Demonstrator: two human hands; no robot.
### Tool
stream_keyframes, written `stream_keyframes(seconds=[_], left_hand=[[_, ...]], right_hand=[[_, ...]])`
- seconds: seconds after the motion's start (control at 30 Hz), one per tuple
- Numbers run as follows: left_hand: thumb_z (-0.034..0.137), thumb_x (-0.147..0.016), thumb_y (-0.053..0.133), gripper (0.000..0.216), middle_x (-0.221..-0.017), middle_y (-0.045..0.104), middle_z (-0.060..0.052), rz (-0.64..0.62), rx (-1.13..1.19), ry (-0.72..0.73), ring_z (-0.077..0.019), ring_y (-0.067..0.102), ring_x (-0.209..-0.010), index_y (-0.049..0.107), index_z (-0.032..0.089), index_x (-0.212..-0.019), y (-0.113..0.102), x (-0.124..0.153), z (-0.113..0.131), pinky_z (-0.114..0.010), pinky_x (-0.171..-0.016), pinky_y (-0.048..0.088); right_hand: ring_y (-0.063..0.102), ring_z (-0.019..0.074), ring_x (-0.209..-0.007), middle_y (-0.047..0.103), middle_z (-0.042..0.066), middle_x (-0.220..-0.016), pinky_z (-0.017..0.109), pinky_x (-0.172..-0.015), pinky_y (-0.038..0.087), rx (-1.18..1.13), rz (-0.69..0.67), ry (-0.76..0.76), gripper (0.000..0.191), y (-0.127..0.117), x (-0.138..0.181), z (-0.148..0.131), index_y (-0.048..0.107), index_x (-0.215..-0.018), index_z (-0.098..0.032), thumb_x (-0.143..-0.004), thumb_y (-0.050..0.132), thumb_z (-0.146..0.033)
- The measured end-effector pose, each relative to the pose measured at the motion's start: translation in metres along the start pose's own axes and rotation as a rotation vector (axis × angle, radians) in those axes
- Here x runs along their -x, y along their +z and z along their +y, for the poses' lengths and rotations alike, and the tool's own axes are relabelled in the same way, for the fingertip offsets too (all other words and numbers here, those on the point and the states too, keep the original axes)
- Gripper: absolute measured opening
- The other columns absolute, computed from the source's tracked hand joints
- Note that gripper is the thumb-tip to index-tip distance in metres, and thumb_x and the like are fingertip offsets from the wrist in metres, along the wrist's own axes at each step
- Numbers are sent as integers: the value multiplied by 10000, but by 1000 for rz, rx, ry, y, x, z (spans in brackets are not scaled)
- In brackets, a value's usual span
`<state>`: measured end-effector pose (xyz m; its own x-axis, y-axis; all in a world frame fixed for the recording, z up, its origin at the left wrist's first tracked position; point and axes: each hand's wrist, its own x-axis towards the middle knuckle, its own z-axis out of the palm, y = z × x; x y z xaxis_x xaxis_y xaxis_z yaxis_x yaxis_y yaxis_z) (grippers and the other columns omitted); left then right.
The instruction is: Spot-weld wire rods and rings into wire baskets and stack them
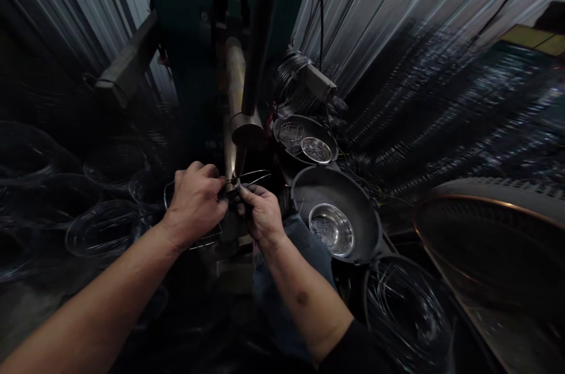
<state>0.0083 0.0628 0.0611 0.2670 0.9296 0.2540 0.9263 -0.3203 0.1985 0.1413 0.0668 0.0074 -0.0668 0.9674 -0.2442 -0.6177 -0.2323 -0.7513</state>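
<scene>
A thin wire frame point(260, 178) is gripped in the curled fingers of the left hand point(196, 197), while its near side is pinched between thumb and forefinger of the right hand point(262, 212); whether a smaller piece is also pinched there cannot be told. The frame is held at the centre of the frame of view, its long axis apparently running left to right, with wire showing beyond both hands. The meeting rod tips point(236, 174) of what looks like a spot welder point(245, 127) are placed between the hands, about equally near to each, just beyond the right thumb. Above, movement is limited by the welder's thick arms. To the right, the right forearm is closely bordered by a large pan point(364, 215) holding a metal bowl point(346, 236), with a smaller pan point(315, 127) behind. More room seems to be left on the left, where wire rings point(103, 202) are seen well apart, though darkness hides its extent.
</scene>
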Motion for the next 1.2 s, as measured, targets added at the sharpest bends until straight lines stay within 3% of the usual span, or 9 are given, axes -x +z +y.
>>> stream_keyframes(seconds=[0.43,0.7,1.2], left_hand=[[236,-656,588,104,-869,618,-73,-119,161,-27,-246,526,-910,675,180,-650,-10,-15,-7,-366,-816,435],[261,-667,589,226,-925,631,-68,-154,93,-64,-265,534,-947,734,204,-832,-16,-20,-7,-382,-823,433],[298,-639,604,239,-938,638,-68,-153,146,-123,-259,559,-954,739,217,-818,-19,-32,-16,-361,-824,455]], right_hand=[[445,52,-408,581,-15,-522,169,-358,318,25,61,17,111,8,1,-7,621,-621,-128,-610,717,-184],[503,79,-481,613,-17,-606,187,-385,394,69,51,78,239,0,15,3,660,-752,-137,-555,754,-235],[462,67,-409,576,-52,-525,197,-396,365,204,39,172,253,-17,31,44,656,-710,-154,-497,755,-250]])
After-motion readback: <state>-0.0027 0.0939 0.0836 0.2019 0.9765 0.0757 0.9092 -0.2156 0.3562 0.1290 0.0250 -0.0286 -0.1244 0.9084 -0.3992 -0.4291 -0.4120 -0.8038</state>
